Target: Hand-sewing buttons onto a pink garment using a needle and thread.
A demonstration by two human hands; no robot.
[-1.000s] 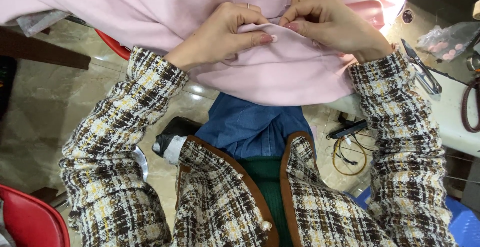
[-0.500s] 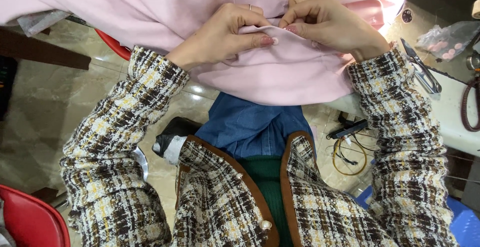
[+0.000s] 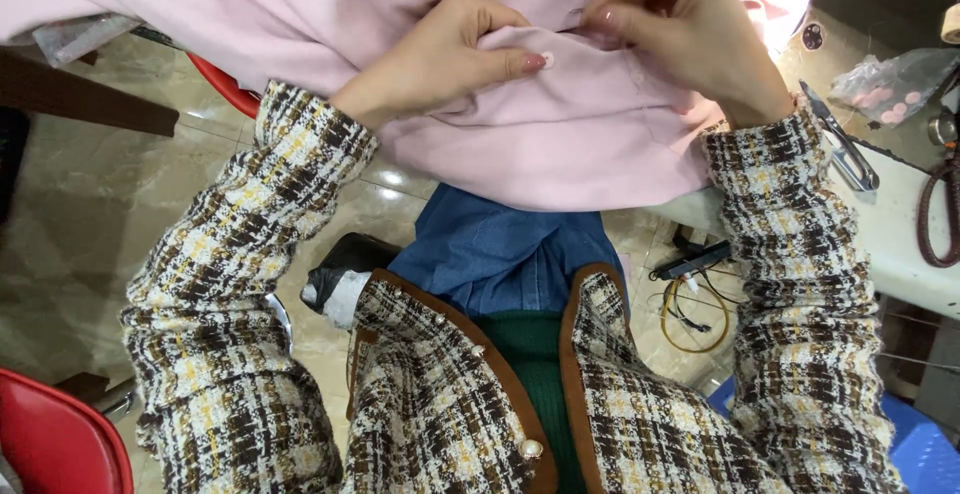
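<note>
Pink garment (image 3: 560, 144) lay over the person's lap and counter (image 3: 900, 224) edge, bunched up top. Left hand (image 3: 440, 64) pinched a fold w/ thumb and fingers; right hand (image 3: 680, 29) gripped the fabric just beside it. Looked soft, light, floppy, prob. slides easily, so best held at seam/fold edge, both hands close together.

Checked tweed jacket (image 3: 250, 284), brown trim
</note>
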